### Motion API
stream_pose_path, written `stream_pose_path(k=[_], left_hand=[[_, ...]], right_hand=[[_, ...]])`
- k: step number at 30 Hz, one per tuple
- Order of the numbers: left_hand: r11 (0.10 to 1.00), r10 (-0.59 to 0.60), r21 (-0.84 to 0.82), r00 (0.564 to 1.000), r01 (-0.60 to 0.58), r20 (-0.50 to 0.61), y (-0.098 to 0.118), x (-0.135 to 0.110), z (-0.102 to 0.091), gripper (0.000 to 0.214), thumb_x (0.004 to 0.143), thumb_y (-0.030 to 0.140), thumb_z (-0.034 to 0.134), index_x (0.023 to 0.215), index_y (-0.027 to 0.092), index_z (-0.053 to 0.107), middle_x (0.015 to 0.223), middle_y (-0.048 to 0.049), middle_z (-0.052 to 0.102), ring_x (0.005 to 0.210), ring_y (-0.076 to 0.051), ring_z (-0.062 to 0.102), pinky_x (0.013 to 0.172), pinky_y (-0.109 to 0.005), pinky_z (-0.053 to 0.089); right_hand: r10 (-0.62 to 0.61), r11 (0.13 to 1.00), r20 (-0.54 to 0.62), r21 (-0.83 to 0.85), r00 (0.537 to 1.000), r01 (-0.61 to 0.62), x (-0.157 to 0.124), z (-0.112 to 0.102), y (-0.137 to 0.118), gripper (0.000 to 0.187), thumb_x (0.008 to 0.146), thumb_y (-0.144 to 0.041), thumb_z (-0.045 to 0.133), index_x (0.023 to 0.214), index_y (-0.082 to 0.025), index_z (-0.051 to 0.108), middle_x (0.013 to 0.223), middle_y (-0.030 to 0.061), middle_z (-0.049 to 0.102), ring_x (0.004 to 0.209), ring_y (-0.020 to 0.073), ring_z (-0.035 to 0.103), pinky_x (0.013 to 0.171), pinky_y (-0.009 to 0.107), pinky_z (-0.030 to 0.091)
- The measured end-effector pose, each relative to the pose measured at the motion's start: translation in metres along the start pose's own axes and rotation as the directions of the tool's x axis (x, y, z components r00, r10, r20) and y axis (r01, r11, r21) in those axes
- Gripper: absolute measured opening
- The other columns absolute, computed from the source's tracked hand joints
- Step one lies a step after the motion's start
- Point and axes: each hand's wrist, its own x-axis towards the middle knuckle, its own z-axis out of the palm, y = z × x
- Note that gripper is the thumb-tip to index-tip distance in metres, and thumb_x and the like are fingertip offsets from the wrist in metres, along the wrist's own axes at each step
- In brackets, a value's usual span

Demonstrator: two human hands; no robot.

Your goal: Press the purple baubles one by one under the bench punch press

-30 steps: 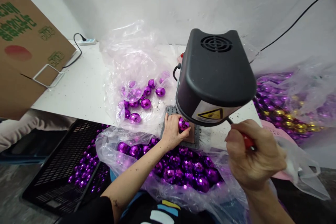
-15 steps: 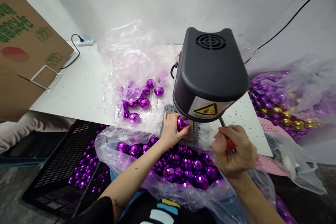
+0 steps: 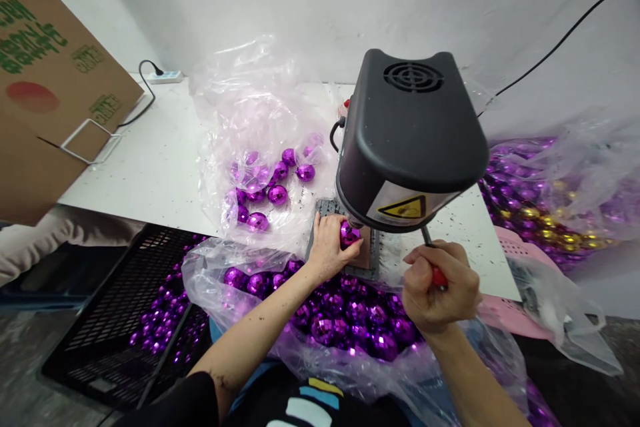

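"Near end first: what do I have on the feed?"

"One clear bag (image 3: 200, 273), open, over the wearer's lap, heaped with purple faceted balls (image 3: 323, 329). One black slatted crate (image 3: 125, 267), lower left, beside the desk (image 3: 155, 160), just below its near edge."

"And the two grips?"

"Right grip (image 3: 445, 290): closed around a red handle (image 3: 439, 278) on a metal rod, right of the bag. Left grip (image 3: 327, 247): fingers curled about one purple ball (image 3: 351, 232), holding it over a dark plate (image 3: 370, 273), just under the rim of the black machine (image 3: 415, 133). Whether ball and machine touch, I cannot tell."

"Room for me to move?"

"Tight between plate, machine and bag. Right of the machine, a narrow speck-strewn strip reaching the desk's right edge; a pink perforated item (image 3: 510, 247) lies past that edge. Leftward, a wider white stretch between the carton (image 3: 75, 120) and crumpled film (image 3: 240, 107)."

"Farther out?"

"Loose balls (image 3: 277, 195), about a dozen, on and under the film; a power strip (image 3: 167, 77) at the back edge; then the pale wall (image 3: 275, 0)."
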Motion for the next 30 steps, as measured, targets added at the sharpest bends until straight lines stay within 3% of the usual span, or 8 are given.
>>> stream_pose_path(k=[8, 13, 16, 19, 22, 23, 26, 30], left_hand=[[1.0, -0.004, -0.005, 1.0, 0.004, 0.013, -0.002, 0.0, 0.001, 0.03, 0.085, 0.033, 0.067, 0.111, 0.02, 0.058, 0.104, -0.0083, 0.066, 0.108, -0.028, 0.06, 0.118, -0.058, 0.027], [1.0, -0.002, 0.012, 1.0, 0.002, 0.018, -0.004, -0.001, 0.002, 0.032, 0.085, 0.034, 0.067, 0.113, 0.02, 0.058, 0.107, -0.0085, 0.065, 0.109, -0.028, 0.06, 0.118, -0.056, 0.029], [1.0, 0.003, 0.008, 1.0, -0.003, 0.018, -0.004, -0.001, 0.001, 0.034, 0.085, 0.034, 0.068, 0.113, 0.019, 0.058, 0.108, -0.0089, 0.065, 0.109, -0.028, 0.06, 0.117, -0.056, 0.031], [1.0, -0.005, 0.001, 1.0, 0.005, 0.019, -0.003, -0.001, 0.0, 0.034, 0.084, 0.032, 0.069, 0.113, 0.02, 0.057, 0.107, -0.0084, 0.066, 0.109, -0.028, 0.06, 0.116, -0.056, 0.031], [1.0, -0.012, 0.009, 1.0, 0.012, 0.021, 0.0, 0.0, -0.001, 0.033, 0.083, 0.031, 0.071, 0.112, 0.021, 0.057, 0.107, -0.0076, 0.066, 0.111, -0.028, 0.059, 0.116, -0.055, 0.031], [1.0, -0.01, 0.012, 1.0, 0.009, 0.023, 0.0, 0.0, -0.001, 0.034, 0.083, 0.031, 0.071, 0.112, 0.021, 0.057, 0.107, -0.0074, 0.066, 0.11, -0.028, 0.059, 0.116, -0.055, 0.03], [1.0, 0.011, 0.001, 0.999, -0.011, 0.036, 0.002, 0.002, -0.004, 0.035, 0.085, 0.033, 0.071, 0.114, 0.02, 0.057, 0.106, -0.0066, 0.066, 0.108, -0.027, 0.059, 0.117, -0.055, 0.029], [0.999, 0.02, -0.047, 0.998, -0.018, 0.051, 0.002, -0.003, -0.02, 0.036, 0.086, 0.037, 0.072, 0.114, 0.02, 0.057, 0.111, -0.0081, 0.065, 0.109, -0.026, 0.059, 0.107, -0.049, 0.04]], right_hand=[[0.007, 1.0, -0.012, -0.009, 1.0, -0.007, -0.012, 0.004, 0.009, 0.005, 0.089, -0.021, 0.055, 0.092, -0.02, 0.059, 0.071, 0.001, 0.061, 0.073, 0.0154, 0.06, 0.065, 0.03, 0.05], [0.018, 0.998, 0.067, -0.056, 0.998, -0.015, -0.021, 0.019, 0.019, 0.004, 0.086, -0.016, 0.057, 0.084, -0.019, 0.059, 0.075, 0.0015, 0.062, 0.069, 0.0129, 0.059, 0.06, 0.026, 0.048], [0.007, 0.998, 0.116, -0.06, 0.993, 0.0, -0.016, 0.014, 0.016, 0.008, 0.084, -0.015, 0.058, 0.078, -0.019, 0.057, 0.07, -0.0002, 0.06, 0.064, 0.0115, 0.057, 0.057, 0.024, 0.047], [0.009, 0.999, 0.145, -0.049, 0.989, -0.002, 0.006, -0.005, 0.002, 0.008, 0.086, -0.02, 0.056, 0.078, -0.02, 0.058, 0.064, -0.0023, 0.058, 0.056, 0.01, 0.054, 0.05, 0.023, 0.042], [0.072, 0.995, 0.082, -0.069, 0.994, -0.066, 0.049, -0.019, -0.012, 0.01, 0.09, -0.025, 0.056, 0.097, -0.021, 0.062, 0.063, -0.0044, 0.056, 0.051, 0.0086, 0.051, 0.049, 0.023, 0.039], [0.115, 0.991, 0.079, -0.072, 0.99, -0.109, 0.066, -0.02, -0.014, 0.013, 0.092, -0.03, 0.056, 0.1, -0.021, 0.062, 0.063, -0.0046, 0.054, 0.051, 0.008, 0.05, 0.05, 0.023, 0.039], [0.313, 0.949, 0.111, -0.009, 0.943, -0.314, 0.112, -0.014, -0.013, 0.034, 0.094, -0.049, 0.052, 0.082, -0.018, 0.058, 0.056, -0.0053, 0.046, 0.049, 0.006, 0.042, 0.052, 0.023, 0.034], [0.409, 0.905, 0.175, 0.049, 0.896, -0.423, 0.141, -0.003, -0.004, 0.048, 0.091, -0.064, 0.049, 0.076, -0.018, 0.051, 0.055, -0.006, 0.039, 0.053, 0.0055, 0.035, 0.054, 0.023, 0.03]])
